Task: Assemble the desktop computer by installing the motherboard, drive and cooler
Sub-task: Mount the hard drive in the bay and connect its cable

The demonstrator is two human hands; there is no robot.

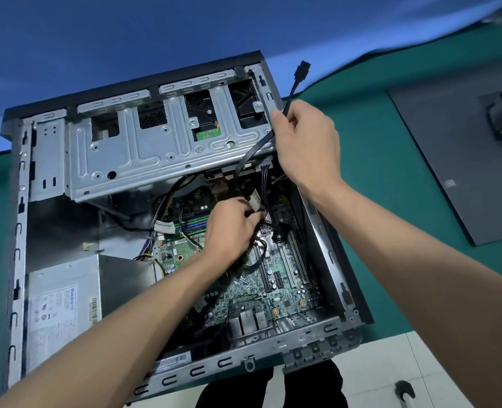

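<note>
My right hand (305, 142) is curled around a black cable (291, 95), holding it up over the case's far right corner with its connector (302, 70) sticking up free, while my left hand (232, 228) is down inside the case (326, 328), fingers pinched on a bundle of wires above the motherboard (261, 293). The green motherboard lies flat in the open case, below the grey drive cage (144, 148) and right of the power supply (64, 307). The case rests on the green counter (391, 201), with a dark side panel (461, 160) lying off to the right.
</note>
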